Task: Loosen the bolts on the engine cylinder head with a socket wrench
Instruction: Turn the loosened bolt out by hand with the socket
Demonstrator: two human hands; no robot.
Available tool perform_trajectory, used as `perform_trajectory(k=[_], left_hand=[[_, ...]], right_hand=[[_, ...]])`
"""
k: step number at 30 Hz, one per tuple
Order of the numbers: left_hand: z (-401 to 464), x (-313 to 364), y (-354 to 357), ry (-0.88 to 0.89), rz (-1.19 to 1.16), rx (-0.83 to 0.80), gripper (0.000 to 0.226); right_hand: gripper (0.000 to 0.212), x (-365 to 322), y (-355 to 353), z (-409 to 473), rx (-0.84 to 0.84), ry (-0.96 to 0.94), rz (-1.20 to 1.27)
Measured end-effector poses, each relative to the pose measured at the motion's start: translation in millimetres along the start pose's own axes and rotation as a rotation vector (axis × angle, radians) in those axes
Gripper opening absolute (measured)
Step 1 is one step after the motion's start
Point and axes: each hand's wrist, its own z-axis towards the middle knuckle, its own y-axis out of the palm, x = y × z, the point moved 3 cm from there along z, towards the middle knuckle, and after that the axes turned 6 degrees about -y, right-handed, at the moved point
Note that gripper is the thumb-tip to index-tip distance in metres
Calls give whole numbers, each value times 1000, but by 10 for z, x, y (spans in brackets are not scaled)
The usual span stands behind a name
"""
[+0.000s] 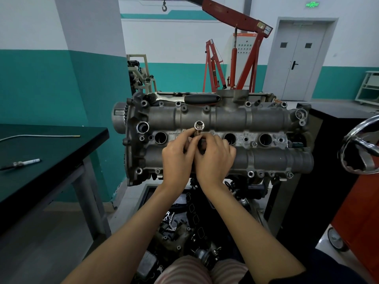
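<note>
Left hand: the left hand [178, 155] is curling its fingers round the shaft of the socket [199, 128], pinching it just below the open end.
Right hand: the right hand [215, 158] is lying against the left one, its fingers bent down around the lower part of the same tool; what they are gripping underneath is hidden.
Socket: it is standing nearly upright, tilted slightly towards the camera, over the middle row of the cylinder head [217, 140], between two of the round wells.
Cylinder head: it is sitting on a stand straight ahead, long side across the view, with small bolts [250, 174] showing along its near and far edges.
Wrench handle: a black-gripped ratchet handle [202, 98] is lying flat along the far edge of the head, well apart from both hands.
Counter: a dark counter [61, 152] is standing to the left, carrying a spark plug [20, 163] and a thin bent rod [41, 136].
Below: loose engine parts [184, 228] are lying in a tray under the stand.
Behind: a red engine hoist [242, 58] is standing near a grey double door [297, 58].
</note>
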Motion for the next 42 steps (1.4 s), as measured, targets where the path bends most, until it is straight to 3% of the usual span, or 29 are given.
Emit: perform_trajectory(k=[7,19,28,31,37,42], left_hand=[[-1,-5,23,-50,-59,10,20],[-8,-18,23,-53,-6,-20,8],[-10,-24,-7,-51,-35,-49,10],[-11,-20,0,-61,-27,-56,12],[-9,-33,15,-76,-40,-61,13],[-14,-43,23,-70,-34,-57,15]], right_hand=[[19,6,-20,-22,-12,-19,-5],[23,27,-55,-89,-65,-63,20],[23,0,-34,-159,-5,-62,23],[33,-19,-34,-143,-2,-40,27],[17,-11,-2,-28,-34,-10,-10],[30,20,14,34,-37,-42,-13]])
